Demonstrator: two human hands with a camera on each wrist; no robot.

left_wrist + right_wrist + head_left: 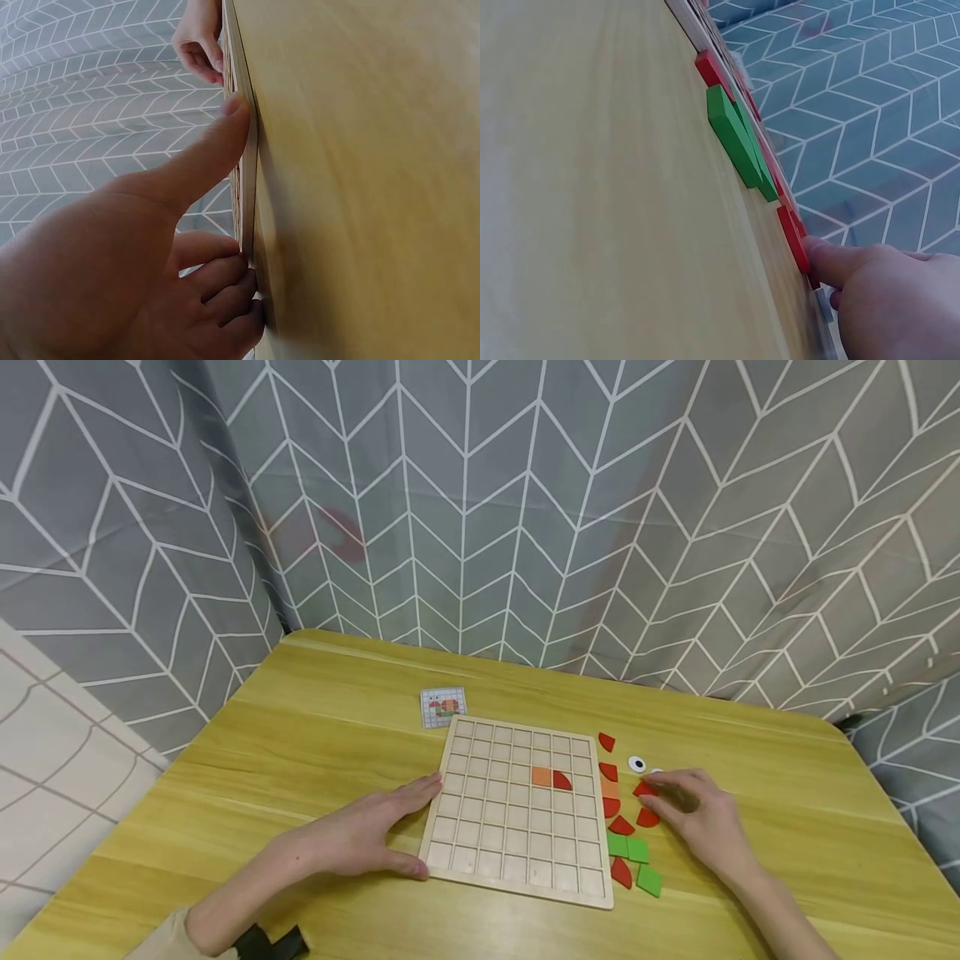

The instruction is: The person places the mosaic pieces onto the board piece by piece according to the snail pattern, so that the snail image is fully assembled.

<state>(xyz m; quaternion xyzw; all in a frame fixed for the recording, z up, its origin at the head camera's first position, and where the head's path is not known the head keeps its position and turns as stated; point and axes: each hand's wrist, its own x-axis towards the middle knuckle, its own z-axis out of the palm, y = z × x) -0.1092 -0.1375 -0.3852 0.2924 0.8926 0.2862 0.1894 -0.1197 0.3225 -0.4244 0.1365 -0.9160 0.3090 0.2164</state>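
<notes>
A wooden grid board (517,893) lies on the table, with an orange square (542,776) and a red quarter-circle (561,781) in adjoining cells. My left hand (367,831) rests against the board's left edge, thumb at the near corner and fingers farther up; the thumb on the board's rim (250,172) shows in the left wrist view. To the right of the board, my right hand (701,818) pinches a red quarter-circle piece (642,788) between thumb and forefinger. Just below its thumb lies another red piece (648,817).
Along the board's right side lie several red pieces (621,872), green pieces (649,881) and an orange piece (611,788). A round eye piece (637,764) sits farther back. Behind the board's far left corner is a pattern card (442,707). A patterned curtain (495,510) hangs behind the table.
</notes>
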